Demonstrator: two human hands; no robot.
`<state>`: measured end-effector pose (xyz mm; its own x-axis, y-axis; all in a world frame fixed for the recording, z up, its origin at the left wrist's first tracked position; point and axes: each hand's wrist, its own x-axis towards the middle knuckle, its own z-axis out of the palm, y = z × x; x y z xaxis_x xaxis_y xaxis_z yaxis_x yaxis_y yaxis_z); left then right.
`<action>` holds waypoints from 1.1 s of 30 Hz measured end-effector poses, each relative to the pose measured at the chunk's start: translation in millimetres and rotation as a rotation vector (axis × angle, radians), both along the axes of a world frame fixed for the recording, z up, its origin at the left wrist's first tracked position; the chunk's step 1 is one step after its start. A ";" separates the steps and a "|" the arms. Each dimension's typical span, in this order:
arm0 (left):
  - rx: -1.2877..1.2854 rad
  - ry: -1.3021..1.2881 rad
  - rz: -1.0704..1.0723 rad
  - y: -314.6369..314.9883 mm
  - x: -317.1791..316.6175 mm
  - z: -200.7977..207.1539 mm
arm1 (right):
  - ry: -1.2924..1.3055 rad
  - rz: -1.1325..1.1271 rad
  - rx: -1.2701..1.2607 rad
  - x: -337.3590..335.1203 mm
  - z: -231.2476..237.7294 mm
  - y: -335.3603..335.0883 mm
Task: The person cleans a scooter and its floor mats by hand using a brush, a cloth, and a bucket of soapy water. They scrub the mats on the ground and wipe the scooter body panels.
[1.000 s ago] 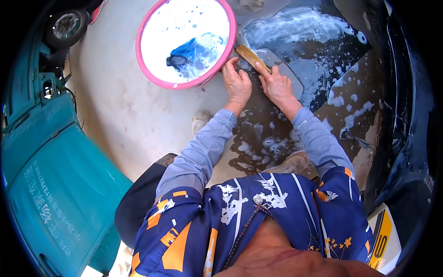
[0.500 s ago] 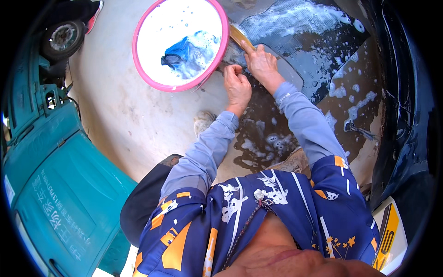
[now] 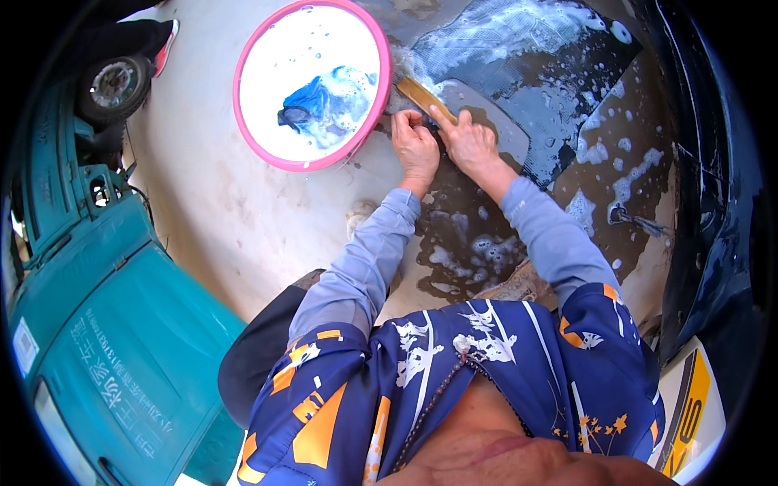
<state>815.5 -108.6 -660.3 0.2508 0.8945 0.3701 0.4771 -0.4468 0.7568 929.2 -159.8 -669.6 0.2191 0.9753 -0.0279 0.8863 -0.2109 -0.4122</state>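
My right hand (image 3: 472, 146) is closed round a wooden scrub brush (image 3: 423, 97), index finger stretched along its back. Under and beyond it lies a dark, textured floor mat (image 3: 559, 105), wet and streaked with suds, with a smooth grey panel (image 3: 501, 125) near my hand. Close on the left, my left hand (image 3: 416, 148) has its fingers curled at the mat's near edge; whatever they grip is hidden. A pink-rimmed basin (image 3: 240, 104) of white foamy water stands just left of both hands, and a blue cloth (image 3: 312, 107) floats in it.
Soapy water (image 3: 474, 243) wets the floor below the mat. A dark glossy panel (image 3: 713, 178) rises on the right. At the left are a teal vehicle (image 3: 138, 324) and a small wheel (image 3: 113, 85). A white and yellow container (image 3: 693, 409) stands lower right.
My right hand and the brush have shifted slightly down and to the right, uncovering more of the mat's grey panel. My left hand stays almost in place.
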 end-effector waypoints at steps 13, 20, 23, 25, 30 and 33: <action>0.134 0.472 -0.231 36.6 15.0 7.5 | -0.080 -0.110 0.005 83.0 -7.2 26.3; 0.082 0.798 -0.263 55.5 56.9 -9.8 | 0.060 -0.389 0.086 133.8 -17.3 -49.1; 0.092 0.839 -0.286 57.4 53.8 -12.7 | 0.006 -0.198 -0.048 146.7 -15.6 -97.9; 0.133 0.882 -0.305 57.5 51.3 -11.2 | -0.206 -0.504 0.095 228.0 -17.8 -80.4; 0.153 0.904 -0.295 58.6 57.2 -13.9 | -0.005 -0.513 0.058 187.4 -16.4 -73.6; 0.141 0.906 -0.301 59.5 57.0 -14.9 | -0.044 -0.311 -0.054 145.4 -14.1 -118.4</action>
